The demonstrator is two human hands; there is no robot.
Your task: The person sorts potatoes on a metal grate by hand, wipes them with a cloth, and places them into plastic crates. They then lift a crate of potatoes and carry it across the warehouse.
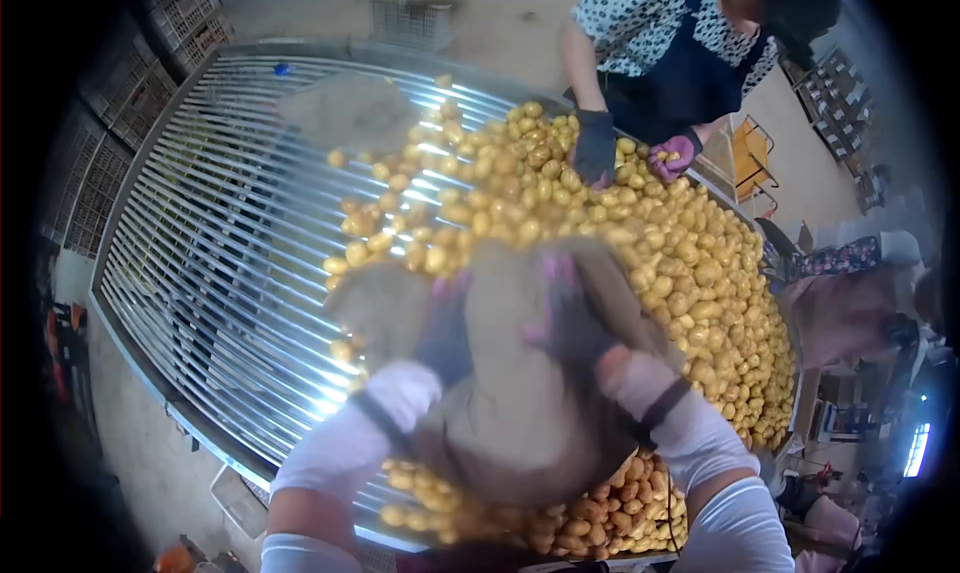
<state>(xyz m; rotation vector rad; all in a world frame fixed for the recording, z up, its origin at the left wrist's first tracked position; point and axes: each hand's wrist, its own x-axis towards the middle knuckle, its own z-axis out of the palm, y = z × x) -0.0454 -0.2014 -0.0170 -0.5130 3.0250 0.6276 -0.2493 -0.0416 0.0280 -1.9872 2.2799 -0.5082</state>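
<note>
A large grey-brown cloth [505,373], possibly a sack, is bunched in front of me, smeared by motion. My left hand [447,323], in a dark glove with pink fingertips, is on its left part. Gloved the same way, my right hand [572,318] is on the right part of the cloth. Both hands appear closed on it, though blur hides the exact finger positions. Potatoes [705,273] lie around and beyond the cloth, heaped thickest on the right. They rest on a table of parallel metal bars [230,243].
Across the table a co-worker's gloved hand [594,148] reaches among the potatoes; the other gloved hand [674,157] holds potatoes. Another brownish cloth [345,111] lies at the far side near a small blue object [283,70]. Plastic crates [135,93] are stacked on the left.
</note>
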